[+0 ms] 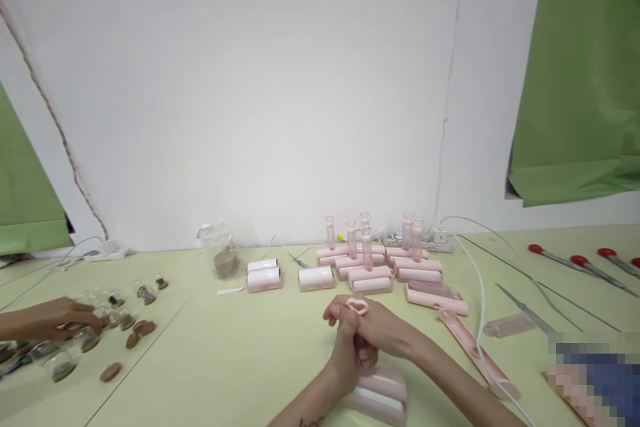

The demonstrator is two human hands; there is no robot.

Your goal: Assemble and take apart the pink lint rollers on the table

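Note:
Both my hands meet low at the centre of the pale green table point(225, 360). My left hand point(347, 350) is wrapped around the pink handle of a lint roller point(380, 393) whose white roll lies below it. My right hand point(370, 323) is closed over the top of that handle, where a pink heart-shaped end point(357, 306) shows above the fingers.
Several pink lint rollers point(370, 267) and white rolls point(264, 277) stand at the back, by a plastic bag point(220, 253). Another person's hand point(47, 320) works among small glass bottles and corks point(125, 320) at left. Red-handled tools point(575, 261), a white cable point(481, 293) and tweezers point(525, 308) lie right.

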